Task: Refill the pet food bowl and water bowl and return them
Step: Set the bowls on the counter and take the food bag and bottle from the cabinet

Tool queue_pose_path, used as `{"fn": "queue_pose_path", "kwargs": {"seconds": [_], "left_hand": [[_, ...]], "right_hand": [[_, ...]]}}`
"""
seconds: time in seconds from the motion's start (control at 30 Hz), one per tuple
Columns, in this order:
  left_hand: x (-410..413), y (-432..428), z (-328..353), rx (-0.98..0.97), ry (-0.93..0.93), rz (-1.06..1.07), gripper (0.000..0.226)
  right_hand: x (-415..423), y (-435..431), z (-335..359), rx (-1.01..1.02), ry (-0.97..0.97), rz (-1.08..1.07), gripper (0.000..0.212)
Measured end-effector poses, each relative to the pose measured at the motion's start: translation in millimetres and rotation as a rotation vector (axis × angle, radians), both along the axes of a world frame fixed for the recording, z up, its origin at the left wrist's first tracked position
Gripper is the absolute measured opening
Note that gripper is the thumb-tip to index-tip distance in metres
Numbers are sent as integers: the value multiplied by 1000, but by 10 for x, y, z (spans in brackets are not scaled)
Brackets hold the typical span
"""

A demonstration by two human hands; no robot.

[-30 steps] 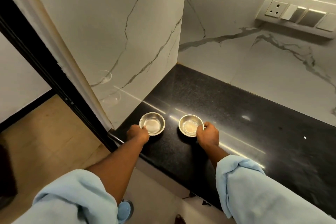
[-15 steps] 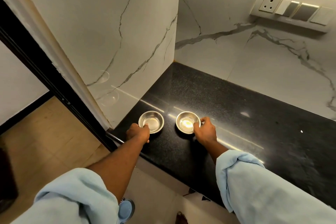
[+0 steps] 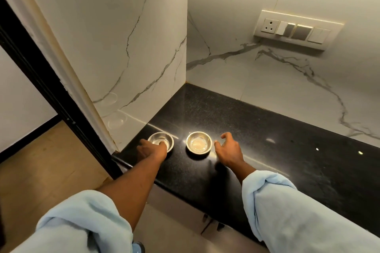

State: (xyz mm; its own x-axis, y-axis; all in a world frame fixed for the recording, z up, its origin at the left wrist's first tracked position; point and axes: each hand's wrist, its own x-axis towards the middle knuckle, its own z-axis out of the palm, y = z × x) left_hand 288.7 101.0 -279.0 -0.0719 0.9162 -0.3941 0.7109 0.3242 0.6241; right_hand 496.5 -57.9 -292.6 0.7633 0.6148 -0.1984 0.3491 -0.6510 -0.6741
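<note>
Two small steel bowls stand side by side near the left end of a black stone counter [image 3: 277, 154]. The left bowl [image 3: 161, 139] looks to hold clear liquid; my left hand [image 3: 153, 150] still pinches its near rim. The right bowl [image 3: 199, 142] has something pale in its bottom. My right hand [image 3: 228, 149] hovers just to the right of it, fingers spread and loosely curved, not touching the bowl.
A white marble side wall [image 3: 123, 47] closes the counter's left end and a marble back wall carries a switch and socket panel [image 3: 296, 30]. A black door frame [image 3: 41, 80] and tan floor [image 3: 45, 170] lie to the left.
My right hand has let go of the right bowl's rim and drawn away to the right. My left hand stays on the left bowl. The camera has tilted up a little.
</note>
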Motion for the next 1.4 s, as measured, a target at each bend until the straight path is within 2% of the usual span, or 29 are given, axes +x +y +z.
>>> {"fn": "queue_pose_path", "kwargs": {"seconds": [0.07,0.17,0.27,0.5,0.63,0.83,0.93,1.07,1.2,1.4], "left_hand": [[74,-61,110,64,10,-29,80],[156,-192,374,255,113,-209,63],[222,-254,636,404,69,-339,48],[436,-309,1348,684,-18,-559,39],[686,-375,1850,820,-78,-691,39],[1072,-586,2739,1134,-248,-870,41],[1217,-667,3078,1236,-288,-955,47],[1389,-736,3471,1381,-276,-1005,46],[1589,-790,3900,1463,-275,-1068,62],[1865,-831,4302,1536,-158,-1007,69]], "right_hand": [[27,-71,140,23,-25,23,33],[69,-218,378,41,-83,59,26],[93,-342,589,53,-155,115,21],[117,-512,1368,125,-447,150,20],[176,-596,1861,172,-717,148,32],[240,-815,2662,259,-1142,51,48],[286,-935,3012,254,-1281,48,58],[422,-1091,3446,175,-1380,13,72],[568,-1209,3873,123,-1407,-111,85],[830,-1174,4144,116,-1446,-133,105]]}}
